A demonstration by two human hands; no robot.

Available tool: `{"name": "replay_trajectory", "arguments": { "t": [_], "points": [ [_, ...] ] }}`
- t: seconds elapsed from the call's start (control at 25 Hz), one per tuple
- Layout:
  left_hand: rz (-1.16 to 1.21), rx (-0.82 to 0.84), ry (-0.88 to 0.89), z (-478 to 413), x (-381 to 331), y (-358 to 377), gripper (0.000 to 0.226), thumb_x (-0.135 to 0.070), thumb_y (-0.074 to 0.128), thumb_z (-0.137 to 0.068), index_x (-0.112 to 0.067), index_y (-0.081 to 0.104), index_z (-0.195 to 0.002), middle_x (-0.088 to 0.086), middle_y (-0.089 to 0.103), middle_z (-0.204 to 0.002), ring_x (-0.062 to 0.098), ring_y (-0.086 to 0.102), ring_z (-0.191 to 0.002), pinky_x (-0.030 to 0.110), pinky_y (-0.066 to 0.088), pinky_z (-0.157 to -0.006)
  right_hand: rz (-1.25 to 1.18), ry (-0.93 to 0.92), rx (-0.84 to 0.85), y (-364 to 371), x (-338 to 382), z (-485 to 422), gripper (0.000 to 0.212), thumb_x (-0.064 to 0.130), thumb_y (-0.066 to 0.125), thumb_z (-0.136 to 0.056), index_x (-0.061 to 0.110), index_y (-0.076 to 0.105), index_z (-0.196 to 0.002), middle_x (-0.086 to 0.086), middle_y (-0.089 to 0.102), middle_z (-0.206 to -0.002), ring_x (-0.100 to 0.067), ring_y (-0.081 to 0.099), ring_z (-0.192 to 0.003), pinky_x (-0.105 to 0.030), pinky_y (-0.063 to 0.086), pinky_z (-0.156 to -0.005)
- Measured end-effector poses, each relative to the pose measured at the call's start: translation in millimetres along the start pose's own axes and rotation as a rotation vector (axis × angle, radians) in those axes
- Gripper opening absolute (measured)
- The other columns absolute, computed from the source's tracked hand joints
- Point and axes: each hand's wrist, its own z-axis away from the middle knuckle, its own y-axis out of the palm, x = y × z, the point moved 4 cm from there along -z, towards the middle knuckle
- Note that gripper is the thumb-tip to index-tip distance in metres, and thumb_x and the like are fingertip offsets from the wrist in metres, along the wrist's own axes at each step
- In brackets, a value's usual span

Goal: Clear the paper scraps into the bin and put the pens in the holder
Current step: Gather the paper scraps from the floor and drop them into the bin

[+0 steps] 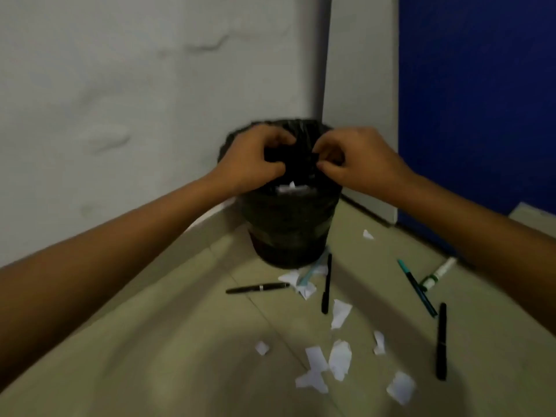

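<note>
Both forearms reach up from the lower corners of the frame to the bin at centre.

Over the bin (290, 227), which stands in the corner of the walls, my left hand (249, 161) and right hand (358, 164) have their fingers curled and pinched on the black liner (296, 158) at its mouth, one on each side; a bit of white paper (290, 188) shows inside. On the floor (150, 341) below, paper scraps (340, 359) lie scattered in the lower middle and lower right. A dark pen (258, 288) lies left of the bin's foot, a black pen (327, 284) runs down from its base, a teal pen (416, 287) and another black pen (441, 341) lie at right, and a white-and-green marker (437, 273) lies just beside the teal one.
</note>
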Motion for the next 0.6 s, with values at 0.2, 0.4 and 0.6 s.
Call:
{"name": "replay_trajectory", "arguments": {
  "t": [0.2, 0.4, 0.6],
  "points": [
    [-0.115, 0.267, 0.429, 172, 5, 95, 0.044, -0.029, 0.059, -0.08, -0.017, 0.046, -0.121, 0.009, 0.043, -0.133, 0.024, 0.034, -0.128, 0.034, 0.03, -0.108, 0.111, -0.261, 0.349, 74, -26, 170, 0.034, 0.042, 0.051, -0.081, 0.019, 0.054, -0.106, -0.005, 0.063, -0.099, -0.016, 0.057, -0.087, -0.03, 0.053, -0.071],
    [-0.333, 1.034, 0.051, 282, 98, 167, 0.112, -0.076, 0.053, -0.067, -0.045, -0.04, -0.121, 0.004, -0.033, -0.145, 0.028, -0.031, -0.133, 0.056, -0.001, -0.115, 0.027, 0.063, 1.067, 138, -104, 283, 0.097, 0.072, 0.047, -0.069, 0.035, -0.011, -0.137, 0.009, -0.012, -0.151, -0.012, -0.008, -0.141, -0.045, 0.008, -0.119],
    [-0.245, 1.097, 0.158, 268, 81, 186, 0.126, -0.077, 0.055, -0.06, -0.027, -0.04, -0.125, 0.007, -0.036, -0.145, 0.024, -0.036, -0.132, 0.045, -0.015, -0.113, -0.105, 0.018, 0.8, 175, -86, 254, 0.079, 0.066, 0.032, -0.082, 0.026, -0.002, -0.141, 0.005, -0.001, -0.15, -0.011, -0.004, -0.14, -0.036, 0.004, -0.116]
  ]
}}
